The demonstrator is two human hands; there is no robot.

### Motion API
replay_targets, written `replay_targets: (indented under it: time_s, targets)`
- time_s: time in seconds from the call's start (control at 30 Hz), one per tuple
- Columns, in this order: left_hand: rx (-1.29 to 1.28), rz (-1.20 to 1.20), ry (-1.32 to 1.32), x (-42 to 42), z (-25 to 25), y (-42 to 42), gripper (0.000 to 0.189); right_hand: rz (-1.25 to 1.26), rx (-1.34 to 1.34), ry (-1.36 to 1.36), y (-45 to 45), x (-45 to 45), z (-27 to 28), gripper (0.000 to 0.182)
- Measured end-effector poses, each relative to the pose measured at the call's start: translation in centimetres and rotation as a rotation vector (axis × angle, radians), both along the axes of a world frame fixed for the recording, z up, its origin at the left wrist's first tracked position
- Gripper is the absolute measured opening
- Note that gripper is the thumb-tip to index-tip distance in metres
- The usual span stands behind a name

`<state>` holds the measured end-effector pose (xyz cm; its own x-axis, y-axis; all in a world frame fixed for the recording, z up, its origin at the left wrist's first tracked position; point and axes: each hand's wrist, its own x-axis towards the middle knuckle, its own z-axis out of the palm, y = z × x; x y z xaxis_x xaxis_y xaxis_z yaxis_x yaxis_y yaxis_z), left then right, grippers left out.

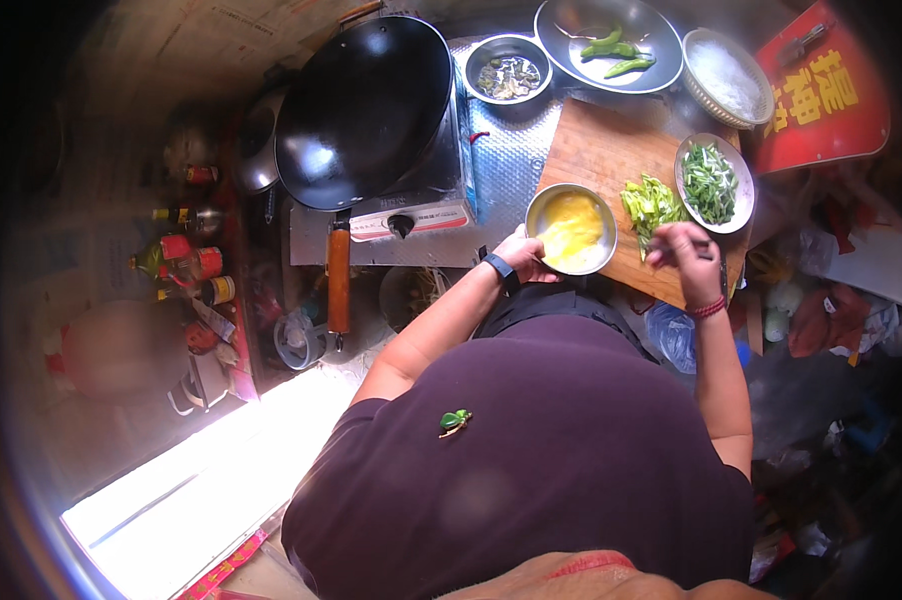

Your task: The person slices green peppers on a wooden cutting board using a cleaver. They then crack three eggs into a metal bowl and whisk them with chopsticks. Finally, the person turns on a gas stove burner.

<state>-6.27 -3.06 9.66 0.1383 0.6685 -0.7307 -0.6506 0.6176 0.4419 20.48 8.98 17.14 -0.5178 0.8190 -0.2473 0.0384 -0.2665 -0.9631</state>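
Observation:
My left hand [524,256] grips the side of a metal bowl [609,244] with beaten egg [571,229] in it. The bowl is at the near left edge of a wooden cutting board [593,142]. My right hand [687,251], blurred and with curled fingers, hovers at the near end of a heap of chopped pale green vegetable [652,206]. Something dark shows by its fingers, but I cannot tell whether it is held. Just beyond that hand, a white bowl [747,202] holds cut green onion [710,182].
A black wok [365,112] sits on a gas stove [421,217], its wooden handle [338,281] pointing toward me. Behind the board are a bowl of soaking pieces [509,79], a basin [668,45] with green peppers [620,51] and a woven basket [751,112]. Bottles [188,255] stand left.

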Motion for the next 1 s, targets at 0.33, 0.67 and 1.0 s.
replay_targets:
  time_s: [0.33,0.67,1.0]
  targets:
    - [0.030,-0.010,-0.008,0.2,0.1,0.3,0.074,-0.186,-0.060,0.018,1.3,1.2,-2.5,0.030]
    - [0.015,0.022,-0.105,0.7,-1.5,1.1,0.076,-0.016,-0.136,-0.014,1.3,0.4,-3.0,0.029]
    - [-0.035,0.114,-0.141,0.5,-1.1,2.8,0.074,0.002,-0.076,-0.043,1.3,-1.4,-1.3,0.026]
